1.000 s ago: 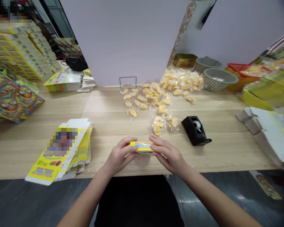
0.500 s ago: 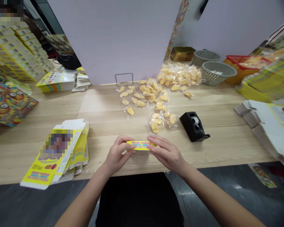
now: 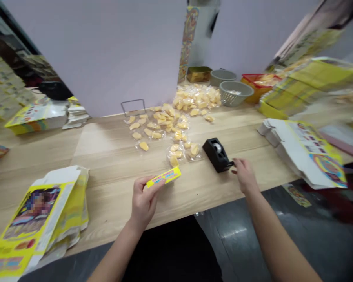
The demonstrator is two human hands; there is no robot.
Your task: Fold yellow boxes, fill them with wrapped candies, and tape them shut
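Observation:
My left hand [image 3: 144, 201] grips a small yellow carton [image 3: 164, 177] with coloured print on its upward end, held just over the table near the front edge. To the right, my right hand [image 3: 244, 174] has its fingertips pinched at the front lip of a black tape dispenser [image 3: 216, 155]. The tape's end at those fingertips hardly shows. A white roll sits inside the dispenser. Behind the carton lie several clear-wrapped yellow pieces [image 3: 176, 150], spreading back into a larger pile [image 3: 197, 98].
Flattened yellow cartons [image 3: 35, 219] are stacked at left, more flat cartons [image 3: 306, 149] at right. Grey baskets [image 3: 237, 92] and a red-rimmed bin [image 3: 260, 80] stand at the back. A wire stand [image 3: 133, 101] is by the pale panel [image 3: 106, 55].
My right hand has let go of the yellow carton and moved right to the tape dispenser. My left hand keeps the carton, now tilted. The view has swung right.

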